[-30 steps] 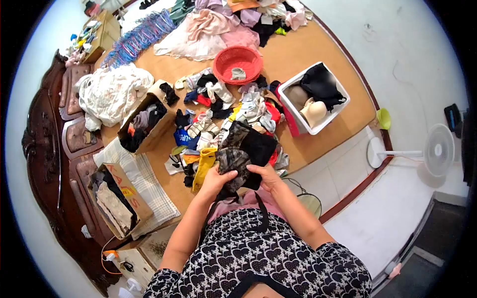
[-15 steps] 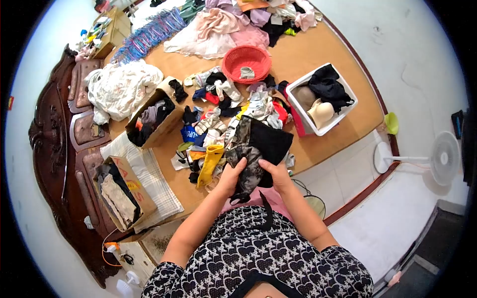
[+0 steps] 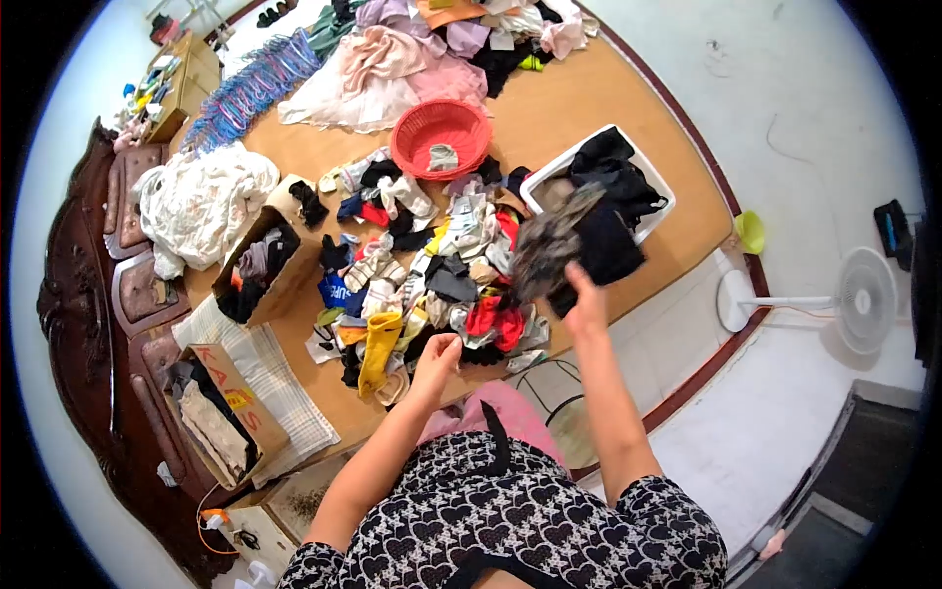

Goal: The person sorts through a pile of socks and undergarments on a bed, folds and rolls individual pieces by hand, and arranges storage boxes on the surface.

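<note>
My right hand [image 3: 587, 299] grips a black and grey patterned garment [image 3: 549, 250], its folds smeared by motion. The cloth hangs at the near-left side of a white bin [image 3: 659, 221] and covers part of it. Inside the bin lie black clothing [image 3: 618, 169] and something beige, mostly hidden. My left hand [image 3: 439, 365] is curled closed over the near edge of a pile of socks and small clothes [image 3: 461, 280], with nothing visible in it. A yellow sock [image 3: 379, 353] lies just left of that hand.
Beyond the pile stands a red basket [image 3: 442, 118] holding a small grey cloth. Two cardboard boxes [image 3: 257, 417] of clothes sit left, near bunched white bedding [image 3: 211, 201]. Hangers [image 3: 250, 88] and heaped garments [image 3: 383, 69] lie farther back. A white fan [image 3: 862, 299] stands right.
My left hand has let go of the patterned garment and moved slightly left. My right hand has carried the garment right, up to the white bin. The view has shifted a little.
</note>
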{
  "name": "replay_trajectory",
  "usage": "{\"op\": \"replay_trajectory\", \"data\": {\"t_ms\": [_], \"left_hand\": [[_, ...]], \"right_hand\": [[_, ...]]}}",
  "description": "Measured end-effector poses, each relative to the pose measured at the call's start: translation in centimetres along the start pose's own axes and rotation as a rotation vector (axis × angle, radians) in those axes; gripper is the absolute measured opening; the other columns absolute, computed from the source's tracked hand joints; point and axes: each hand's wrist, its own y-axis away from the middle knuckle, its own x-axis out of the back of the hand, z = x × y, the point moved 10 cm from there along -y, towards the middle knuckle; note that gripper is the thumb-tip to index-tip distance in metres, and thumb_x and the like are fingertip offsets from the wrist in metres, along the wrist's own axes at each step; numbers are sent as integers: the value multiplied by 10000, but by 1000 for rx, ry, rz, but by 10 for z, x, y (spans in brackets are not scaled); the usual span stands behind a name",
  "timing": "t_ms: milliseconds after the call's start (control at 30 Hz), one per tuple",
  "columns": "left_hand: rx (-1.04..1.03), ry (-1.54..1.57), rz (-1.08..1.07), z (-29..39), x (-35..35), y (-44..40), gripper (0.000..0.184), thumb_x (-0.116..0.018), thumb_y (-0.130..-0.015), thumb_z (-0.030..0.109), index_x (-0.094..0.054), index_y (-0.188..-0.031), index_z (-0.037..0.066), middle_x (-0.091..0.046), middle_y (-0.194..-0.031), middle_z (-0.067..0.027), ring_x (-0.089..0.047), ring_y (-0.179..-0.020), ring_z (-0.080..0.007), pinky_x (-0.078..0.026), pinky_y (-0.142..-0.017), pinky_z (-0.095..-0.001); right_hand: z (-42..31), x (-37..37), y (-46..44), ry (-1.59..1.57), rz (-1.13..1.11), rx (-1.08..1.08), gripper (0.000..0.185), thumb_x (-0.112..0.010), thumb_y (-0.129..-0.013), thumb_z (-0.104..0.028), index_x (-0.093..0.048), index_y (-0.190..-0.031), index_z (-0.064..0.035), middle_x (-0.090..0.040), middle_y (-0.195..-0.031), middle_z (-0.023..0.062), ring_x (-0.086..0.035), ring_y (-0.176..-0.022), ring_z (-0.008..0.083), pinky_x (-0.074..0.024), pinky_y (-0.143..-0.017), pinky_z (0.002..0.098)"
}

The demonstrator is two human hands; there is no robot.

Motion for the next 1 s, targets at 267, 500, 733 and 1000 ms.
{"op": "replay_trajectory", "data": {"t_ms": [267,500,733,1000], "left_hand": [[232,97,32,-35,16,-16,256,-533,-911,290,-526,-1059,82,-569,-994,-9,-541,-847,-104,-437,-755,-262],[250,148,105,-47,34,-24,233,-509,-923,259,-523,-1071,81,-572,-1000,-8,-547,-854,-96,-447,-742,-236],[188,-157,353,-76,98,-19,373,-598,-850,264,-496,-1132,43,-545,-1046,-54,-532,-955,-167,-434,-807,-300],[55,-1233,870,-33,183,-45,999,-804,-611,297,-211,-1399,137,-141,-1452,-199,-208,-1297,-404,-226,-1043,-501]], "right_hand": [[-129,-12,-109,171,84,682,580,-729,-757,-104,-459,-1247,53,-498,-1255,71,-484,-1104,196,-369,-968,307],[-60,45,-198,1255,565,416,780,-763,-696,-317,-389,-1214,130,-520,-1160,285,-512,-1096,379,-397,-938,376],[-74,-78,-143,2026,465,965,523,-571,-839,-388,-435,-1318,-230,-273,-1422,127,-220,-1320,371,-186,-1013,620],[-9,-9,-227,2265,102,466,441,-456,-900,-244,-429,-1338,-283,-130,-1504,70,-117,-1373,335,-158,-1004,653]]}}
